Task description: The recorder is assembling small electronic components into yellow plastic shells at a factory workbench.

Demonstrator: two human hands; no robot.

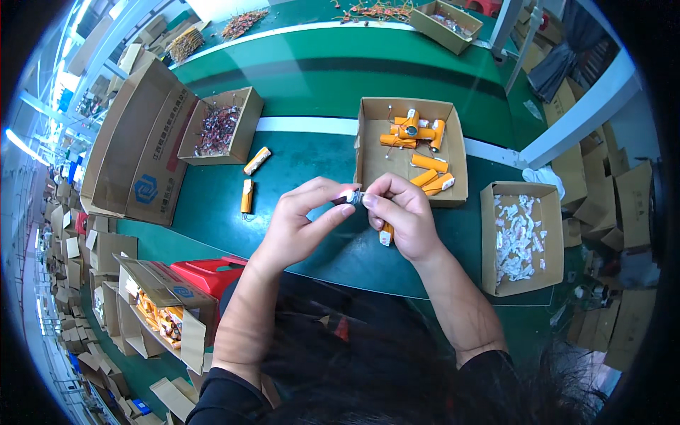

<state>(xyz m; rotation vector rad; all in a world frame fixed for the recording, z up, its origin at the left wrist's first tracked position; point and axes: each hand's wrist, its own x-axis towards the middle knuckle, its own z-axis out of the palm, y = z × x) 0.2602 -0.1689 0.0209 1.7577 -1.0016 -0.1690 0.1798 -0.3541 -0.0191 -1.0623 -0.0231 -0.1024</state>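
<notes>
Over the green bench, my left hand (301, 219) pinches a small dark piece with a whitish end (347, 199) between thumb and forefinger. My right hand (402, 216) meets it from the other side, thumb and forefinger closed on its pale tip. The piece is too small to name. Partly under my right hand lies an orange battery pack (386, 235) with a white end. Beyond that hand, a shallow cardboard box (368, 152) holds several orange battery packs (429, 164), some with thin wires. Two more packs (246, 196) lie apart on the bench to the left.
A carton of small wired parts (244, 134) stands at the back left beside a tall cardboard box (145, 142). A box of white scraps (489, 241) is at the right. At lower left, an open carton (191, 336) of orange packs stands by a red stool (209, 275).
</notes>
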